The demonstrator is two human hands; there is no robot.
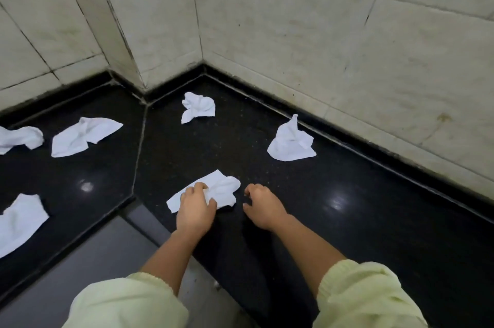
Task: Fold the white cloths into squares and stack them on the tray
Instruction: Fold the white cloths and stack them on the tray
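Several crumpled white cloths lie scattered on a black polished counter [347,220]. My left hand [195,207] grips the nearest cloth [224,188], fingers and thumb curled into its folds. My right hand [263,206] hovers just right of that cloth with fingers curled, holding nothing. Other cloths lie at the back [199,107], at the right by the wall [291,143], at the left [83,135], at the far left edge [18,138] and at the lower left [18,220]. No tray is in view.
Tiled walls [294,20] meet in a corner behind the counter, with a jutting pillar [120,20] at the left. The counter's front edge runs diagonally near my arms, with grey floor [93,261] below. Pale green sleeves cover my forearms.
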